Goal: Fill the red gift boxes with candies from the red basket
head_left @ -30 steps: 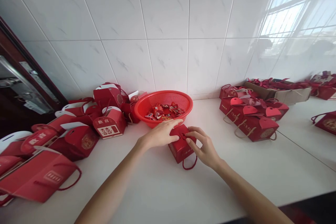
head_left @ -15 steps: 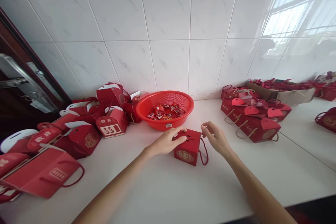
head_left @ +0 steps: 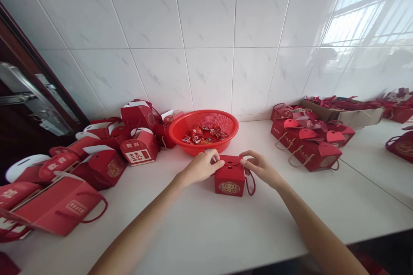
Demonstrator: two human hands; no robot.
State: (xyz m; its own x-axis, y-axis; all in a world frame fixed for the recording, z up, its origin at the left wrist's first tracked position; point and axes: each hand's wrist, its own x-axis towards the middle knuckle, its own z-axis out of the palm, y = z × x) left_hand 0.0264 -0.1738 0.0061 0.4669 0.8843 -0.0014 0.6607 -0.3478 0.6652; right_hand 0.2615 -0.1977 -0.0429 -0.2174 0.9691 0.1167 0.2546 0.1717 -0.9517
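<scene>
A small red gift box point(head_left: 229, 182) with gold characters on its front stands upright on the table before me. Its top flaps point(head_left: 231, 161) lie folded over, with small holes showing in the middle. My left hand point(head_left: 206, 165) pinches the flaps at the upper left edge, thumb on top. At the upper right corner, my right hand point(head_left: 258, 166) grips the flap edge between thumb and fingers. A dark red cord handle point(head_left: 251, 184) loops down the box's right side, below my right hand. The far side of the box is hidden.
Behind the box sits a red plastic basket point(head_left: 203, 148) holding wrapped sweets point(head_left: 206, 134). Many red boxes with raised lids point(head_left: 108, 167) crowd the left. Closed boxes with rope handles point(head_left: 319, 154) and an open cardboard carton point(head_left: 358, 117) with ribbons stand right. A tiled wall is behind.
My right hand has moved left and down onto the flap edge. The box has turned so its front faces me more squarely. My left hand has shifted to the box's top left edge.
</scene>
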